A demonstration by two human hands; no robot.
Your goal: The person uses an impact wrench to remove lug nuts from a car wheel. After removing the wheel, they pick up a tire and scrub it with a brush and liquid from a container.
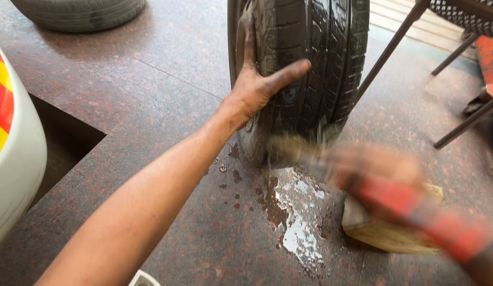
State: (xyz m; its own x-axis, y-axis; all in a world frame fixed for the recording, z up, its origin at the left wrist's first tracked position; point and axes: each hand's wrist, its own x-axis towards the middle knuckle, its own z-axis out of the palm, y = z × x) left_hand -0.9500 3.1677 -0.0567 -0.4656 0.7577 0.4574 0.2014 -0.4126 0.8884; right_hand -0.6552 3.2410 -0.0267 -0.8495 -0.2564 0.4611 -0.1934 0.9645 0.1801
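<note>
A black tyre (305, 69) stands upright on the speckled reddish stone floor (167, 106), near the floor's far edge in the head view. The left hand (254, 87) lies flat against it — fingers up along the sidewall, thumb spread across the tread — so its grip is a loose open hold pressed on the rubber, not clenched. The right hand (373, 169) is heavily blurred low beside the tyre's base; it seems closed around a brush (294, 148) whose pale bristles meet the lower tread, though the blur leaves that grip hard to judge. A red checked sleeve (427, 217) covers that arm. Below the tyre a puddle (294, 222) spreads on the floor, just beside a pale block (384, 233). A second tyre (79, 11) lies flat at the far left corner, and dark metal chair legs (389, 47) stand at the right.
</note>
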